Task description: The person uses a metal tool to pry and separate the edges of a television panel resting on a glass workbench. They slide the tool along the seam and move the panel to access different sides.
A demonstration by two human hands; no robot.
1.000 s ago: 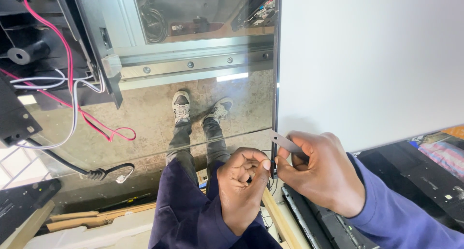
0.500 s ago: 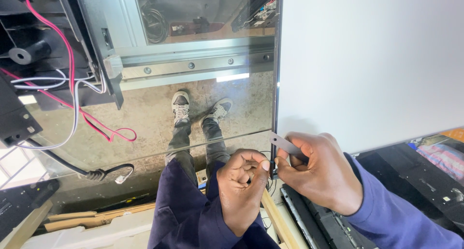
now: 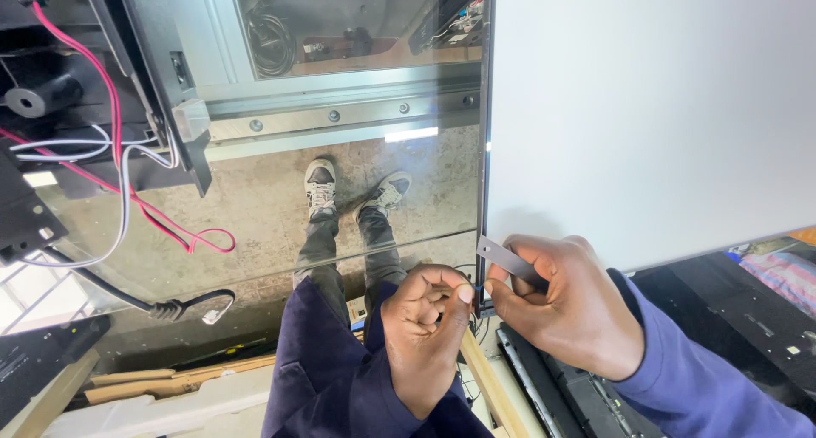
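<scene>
The right hand [image 3: 565,306] pinches a thin grey metal strip [image 3: 508,260] against the dark bottom edge of the white panel [image 3: 654,107]; the left hand [image 3: 429,327] is curled shut just beside it, fingertips pinched at a thin wire, touching the right thumb. Left of the panel edge lies reflective glass [image 3: 280,209], with red and white wires [image 3: 127,183] well apart; open room lies there.

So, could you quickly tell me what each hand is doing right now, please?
Left hand: closed, fingers pinched together; whether it grips anything cannot be told.
Right hand: closed on a thin metal strip beside the white panel.
</scene>
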